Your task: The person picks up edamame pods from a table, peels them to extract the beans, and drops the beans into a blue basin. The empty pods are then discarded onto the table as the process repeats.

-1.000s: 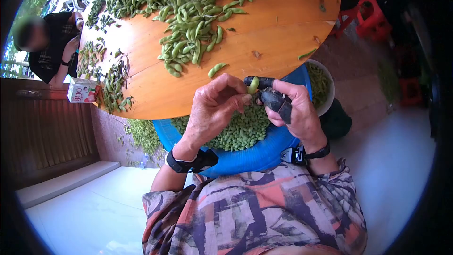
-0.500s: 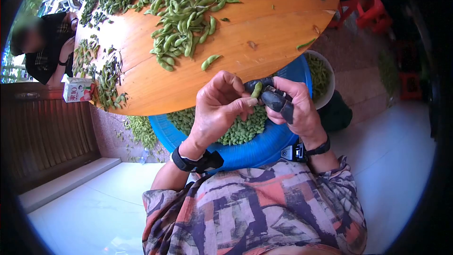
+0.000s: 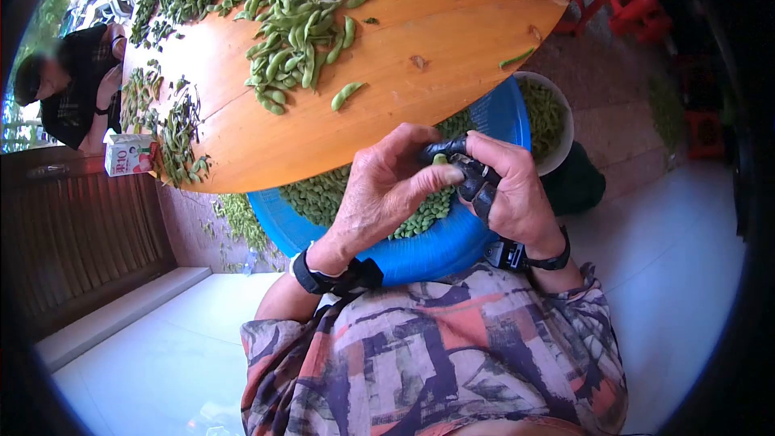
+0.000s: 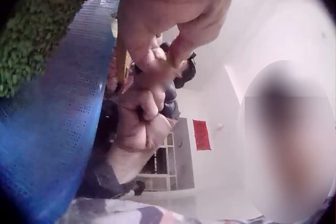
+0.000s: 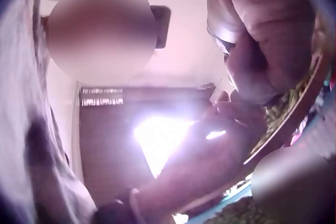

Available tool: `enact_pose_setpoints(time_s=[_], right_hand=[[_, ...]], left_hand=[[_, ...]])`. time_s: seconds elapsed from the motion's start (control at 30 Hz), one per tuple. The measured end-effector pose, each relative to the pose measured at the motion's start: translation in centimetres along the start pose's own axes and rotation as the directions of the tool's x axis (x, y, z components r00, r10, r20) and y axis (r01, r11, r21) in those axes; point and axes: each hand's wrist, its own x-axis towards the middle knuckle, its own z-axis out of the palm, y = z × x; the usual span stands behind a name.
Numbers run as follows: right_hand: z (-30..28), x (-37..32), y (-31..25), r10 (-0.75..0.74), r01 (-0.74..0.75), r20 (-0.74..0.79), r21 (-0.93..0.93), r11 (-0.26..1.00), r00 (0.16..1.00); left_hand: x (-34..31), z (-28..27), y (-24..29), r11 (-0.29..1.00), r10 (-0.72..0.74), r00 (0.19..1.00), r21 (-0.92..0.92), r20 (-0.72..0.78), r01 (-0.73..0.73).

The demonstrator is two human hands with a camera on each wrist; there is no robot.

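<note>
Above a blue basket (image 3: pixel 404 265) of shelled green beans (image 3: pixel 313 198), both hands meet at one green soybean pod (image 3: pixel 440 159). My left hand (image 3: pixel 383 186) pinches the pod, its thumb laid against the near end. Black coverings wrap the thumb and index finger of my right hand (image 3: pixel 514 186), which grips the pod's other side; much of the pod is hidden between the fingers. In the left wrist view the left hand (image 4: pixel 173 8) reaches down to the right hand (image 4: pixel 144 121). The right wrist view shows the right hand (image 5: pixel 268 29) close up.
An orange wooden table (image 3: pixel 452 40) bears a heap of pods (image 3: pixel 299 40) and a single pod (image 3: pixel 347 95) near its edge. A drink carton (image 3: pixel 127 155) stands at left, by a seated person (image 3: pixel 81 89). Right are a white bowl (image 3: pixel 568 129) and red stools (image 3: pixel 638 8).
The left thumb has pressed in closer to the right hand, and less of the pod shows. The right thumb has tilted inward. The table and its pods have shifted left and up in view.
</note>
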Motion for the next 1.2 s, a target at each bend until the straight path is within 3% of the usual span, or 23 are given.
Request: enact_pose_setpoints(time_s=[0.03, 0.07, 0.1, 0.17, 0.23, 0.27, 0.33, 0.37, 0.43, 0.5, 0.57, 0.63, 0.73, 0.8, 0.83, 0.9, 0.97, 1.0, 1.03, 1.07, 1.1, 1.17, 1.2], right_hand=[[0.1, -0.1, 0.4, -0.151, 0.146, -0.023, -0.155, 0.977, 0.988], [0.3, 0.0, 0.6, -0.172, 0.165, -0.049, -0.128, 0.978, 0.984], [0.3, 0.0, 0.8, -0.168, 0.160, -0.049, -0.127, 0.979, 0.985], [0.2, -0.1, 1.1, -0.123, 0.118, -0.014, -0.209, 0.971, 0.992], [0.5, 0.0, 1.3, -0.128, 0.119, -0.036, -0.181, 0.976, 0.991], [0.6, 0.0, 1.4, -0.132, 0.121, -0.060, -0.154, 0.981, 0.989], [0.8, 0.0, 1.1, -0.140, 0.124, -0.080, -0.178, 0.976, 0.987], [1.0, 0.0, 1.0, -0.148, 0.126, -0.100, -0.204, 0.971, 0.984], [2.1, -0.1, 0.9, -0.194, 0.145, -0.161, -0.273, 0.951, 0.968], [2.7, -0.1, 0.8, -0.243, 0.159, -0.215, -0.345, 0.925, 0.946], [2.9, -0.3, 0.6, -0.308, 0.175, -0.238, -0.455, 0.873, 0.921], [2.9, -0.3, 0.5, -0.317, 0.190, -0.246, -0.429, 0.883, 0.916], [2.5, -0.2, 0.6, -0.287, 0.192, -0.268, -0.329, 0.925, 0.920], [1.9, -0.3, 1.2, -0.196, 0.149, -0.264, -0.187, 0.971, 0.944], [1.4, -0.6, 1.0, -0.198, 0.151, -0.265, -0.188, 0.971, 0.944], [0.2, -1.3, 0.1, 0.089, -0.068, -0.255, 0.090, 0.994, 0.963], [-2.0, -2.3, 0.5, 0.011, -0.001, -0.347, 0.029, 1.000, 0.938], [-3.5, -3.0, 1.9, -0.048, 0.063, -0.478, 0.016, 0.998, 0.877], [-5.7, -3.7, 2.8, 0.031, -0.109, -0.560, -0.106, 0.988, 0.828], [-7.0, -3.4, 2.1, 0.007, -0.270, -0.620, -0.331, 0.904, 0.785], [-8.3, -3.5, 3.0, -0.150, -0.273, -0.612, -0.541, 0.795, 0.776], [-9.5, -3.8, 2.8, 0.006, -0.476, -0.685, -0.500, 0.724, 0.728], [-9.2, -3.7, 2.4, -0.001, -0.467, -0.681, -0.503, 0.727, 0.732]], left_hand=[[-0.1, -0.3, 0.4, 1.000, -0.004, 1.000, -0.002, -0.002, 0.004], [-0.1, -0.4, 1.0, 0.935, 0.150, 0.989, 0.324, 0.014, -0.146], [-0.1, -0.4, 1.3, 0.746, 0.287, 0.955, 0.607, 0.081, -0.275], [-0.2, -0.5, 1.6, 0.765, 0.303, 0.951, 0.579, 0.065, -0.283], [-0.4, -1.0, 2.1, 0.870, 0.060, 0.992, 0.482, 0.112, -0.107], [-0.5, -1.0, 2.0, 0.869, 0.060, 0.992, 0.483, 0.110, -0.106], [-0.5, -1.1, 1.5, 0.975, -0.099, 0.990, 0.209, 0.105, 0.075], [-0.5, -0.8, 1.0, 0.975, -0.100, 0.989, 0.210, 0.105, 0.076], [-0.4, 0.5, -0.1, 0.979, -0.088, 0.996, -0.181, 0.016, 0.089], [-0.4, 1.2, -0.3, 0.983, -0.110, 0.994, -0.150, -0.020, 0.105], [-0.4, 1.9, -0.5, 0.922, -0.137, 0.986, -0.375, -0.092, 0.094], [-0.2, 2.4, -0.4, 0.912, -0.154, 0.979, -0.399, -0.130, 0.090], [-0.1, 1.9, -1.7, 0.818, -0.156, 0.985, -0.568, -0.072, 0.088], [0.2, 0.5, -3.7, 0.637, 0.122, 0.971, -0.766, 0.208, 0.084], [-0.1, 0.3, -3.4, 0.638, 0.124, 0.970, -0.765, 0.209, 0.083], [-1.1, 0.2, -1.8, 0.902, -0.091, 0.971, -0.395, 0.221, 0.174], [-1.4, -0.7, 0.1, 0.962, -0.123, 0.971, -0.217, 0.206, 0.168], [-1.7, -1.7, 1.5, 0.995, -0.095, 0.966, 0.064, 0.239, 0.082], [-1.8, -2.5, 2.3, 0.941, -0.084, 0.958, 0.338, 0.273, -0.014], [-1.7, -3.3, 2.0, 0.828, 0.174, 0.974, 0.514, 0.145, -0.225], [-1.3, -4.1, 2.1, 0.731, 0.287, 0.958, 0.641, 0.020, -0.233], [0.1, -5.6, 2.9, 0.565, 0.386, 0.912, 0.817, -0.138, -0.116], [0.9, -6.2, 2.8, 0.562, 0.393, 0.908, 0.820, -0.143, -0.114]])
